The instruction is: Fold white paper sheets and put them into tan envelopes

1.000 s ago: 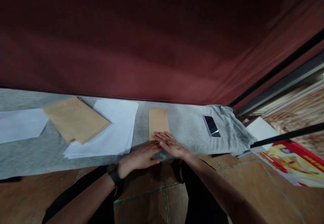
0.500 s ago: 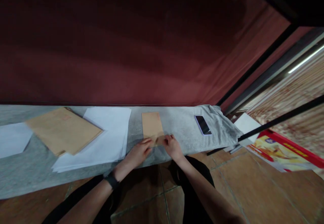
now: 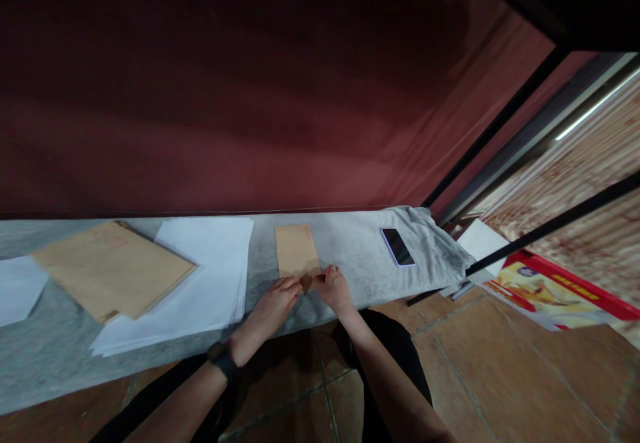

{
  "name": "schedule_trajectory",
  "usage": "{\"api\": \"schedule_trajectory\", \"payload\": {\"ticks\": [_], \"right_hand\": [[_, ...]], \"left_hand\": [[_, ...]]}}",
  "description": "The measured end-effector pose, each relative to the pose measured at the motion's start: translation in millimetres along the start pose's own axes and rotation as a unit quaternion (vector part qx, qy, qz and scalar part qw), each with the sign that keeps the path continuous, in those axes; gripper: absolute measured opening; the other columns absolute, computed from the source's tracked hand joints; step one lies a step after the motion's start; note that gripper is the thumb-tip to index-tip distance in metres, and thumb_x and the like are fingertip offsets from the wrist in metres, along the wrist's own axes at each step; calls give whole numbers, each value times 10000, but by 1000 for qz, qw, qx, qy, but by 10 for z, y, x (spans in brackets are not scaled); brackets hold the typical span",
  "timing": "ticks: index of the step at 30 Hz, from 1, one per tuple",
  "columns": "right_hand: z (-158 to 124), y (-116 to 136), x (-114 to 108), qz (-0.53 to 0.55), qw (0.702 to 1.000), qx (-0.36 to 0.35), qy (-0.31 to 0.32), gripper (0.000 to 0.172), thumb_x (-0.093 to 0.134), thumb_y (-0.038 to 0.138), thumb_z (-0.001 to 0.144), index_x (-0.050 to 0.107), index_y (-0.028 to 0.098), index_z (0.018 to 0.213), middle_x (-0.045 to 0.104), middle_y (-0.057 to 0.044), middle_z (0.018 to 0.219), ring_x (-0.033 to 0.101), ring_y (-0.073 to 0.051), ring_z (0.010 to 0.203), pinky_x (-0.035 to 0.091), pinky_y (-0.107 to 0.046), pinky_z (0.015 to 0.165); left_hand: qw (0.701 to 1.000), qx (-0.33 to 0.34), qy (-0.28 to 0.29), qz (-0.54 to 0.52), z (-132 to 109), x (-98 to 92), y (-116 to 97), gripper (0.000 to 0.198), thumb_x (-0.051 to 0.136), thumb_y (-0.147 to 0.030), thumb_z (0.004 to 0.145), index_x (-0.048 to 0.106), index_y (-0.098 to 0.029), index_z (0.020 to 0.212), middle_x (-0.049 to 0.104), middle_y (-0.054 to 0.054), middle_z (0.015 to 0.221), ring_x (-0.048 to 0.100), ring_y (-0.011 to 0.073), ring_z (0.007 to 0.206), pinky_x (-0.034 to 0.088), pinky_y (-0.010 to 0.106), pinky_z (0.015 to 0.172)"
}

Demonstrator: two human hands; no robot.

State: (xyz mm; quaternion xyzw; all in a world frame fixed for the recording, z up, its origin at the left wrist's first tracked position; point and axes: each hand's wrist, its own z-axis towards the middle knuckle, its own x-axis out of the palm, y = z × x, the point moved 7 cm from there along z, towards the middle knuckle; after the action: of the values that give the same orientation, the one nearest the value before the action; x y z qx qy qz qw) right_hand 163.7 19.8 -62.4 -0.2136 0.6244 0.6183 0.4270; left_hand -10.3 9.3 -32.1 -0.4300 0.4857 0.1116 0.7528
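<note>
A small brown envelope (image 3: 295,249) lies flat on the grey cloth (image 3: 350,249) in front of me. My left hand (image 3: 270,306) pinches its near edge from the left. My right hand (image 3: 334,287) pinches the same near edge from the right, fingers curled. The envelope's near end is partly hidden under my fingers. A dark watch sits on my left wrist.
A stack of white paper (image 3: 200,283) lies left of the envelope, with large brown envelopes (image 3: 113,269) on it. A phone (image 3: 397,246) rests on the cloth to the right. Red printed packaging (image 3: 545,286) and a white sheet lie on the tiled floor. A dark red curtain hangs behind.
My hands went from lying flat over the envelope's near end to pinching its near edge. The view has tilted and shifted a little.
</note>
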Motion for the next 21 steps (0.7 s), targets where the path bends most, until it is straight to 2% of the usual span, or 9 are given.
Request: {"api": "schedule_trajectory", "payload": {"ticks": [3, 7, 9, 11, 14, 18, 21], "right_hand": [[30, -52, 21, 117, 992, 54, 10, 97, 589, 171, 781, 545, 224, 850, 669, -67, 837, 691, -261, 922, 563, -366, 845], [42, -62, 66, 222, 970, 94, 29, 136, 560, 214, 791, 496, 246, 907, 620, 31, 702, 637, -179, 583, 568, -312, 571], [82, -101, -6, 265, 958, 104, 24, 155, 544, 254, 804, 478, 255, 945, 617, 46, 703, 602, -156, 503, 548, -292, 486], [170, -213, -205, 295, 949, 112, -2, 181, 545, 310, 813, 467, 265, 969, 605, 51, 711, 611, -153, 510, 562, -288, 482], [344, -532, -688, 309, 940, 130, -65, 239, 574, 389, 800, 466, 271, 978, 567, 60, 689, 605, -156, 530, 586, -299, 516], [454, -1004, -1280, 252, 948, 157, -113, 240, 544, 374, 818, 499, 247, 1016, 540, 63, 674, 583, -158, 565, 580, -302, 571], [365, -1243, -1504, 177, 959, 178, -131, 231, 572, 334, 832, 561, 212, 1028, 600, 14, 756, 625, -182, 652, 551, -306, 623]], "left_hand": [[1000, 1, -6, 2, 13, 11, 10, 278, 531, -78, 910, 717, -220, 1060, 720, 75, 1224, 647, 220, 1210, 512, 377, 1074], [999, 7, -33, 17, 21, 9, 22, 312, 511, -131, 952, 711, -226, 1172, 708, 82, 1288, 635, 223, 1249, 507, 392, 1096], [998, 11, -50, 24, 17, -20, 32, 319, 481, -182, 987, 707, -223, 1208, 681, 87, 1354, 624, 229, 1271, 503, 407, 1110], [997, 7, -72, 32, 11, -74, 64, 338, 458, -225, 1006, 706, -221, 1237, 650, 93, 1412, 618, 244, 1286, 500, 433, 1119], [995, -7, -92, 43, 3, -140, 140, 359, 448, -256, 1008, 717, -217, 1242, 653, 100, 1413, 634, 262, 1266, 517, 451, 1102], [994, -16, -87, 58, 4, -152, 206, 367, 441, -265, 1006, 729, -216, 1228, 660, 101, 1409, 635, 268, 1269, 520, 452, 1100], [992, -27, -92, 76, -1, -194, 236, 361, 451, -260, 995, 732, -220, 1219, 664, 100, 1406, 631, 273, 1278, 503, 468, 1115]]}}
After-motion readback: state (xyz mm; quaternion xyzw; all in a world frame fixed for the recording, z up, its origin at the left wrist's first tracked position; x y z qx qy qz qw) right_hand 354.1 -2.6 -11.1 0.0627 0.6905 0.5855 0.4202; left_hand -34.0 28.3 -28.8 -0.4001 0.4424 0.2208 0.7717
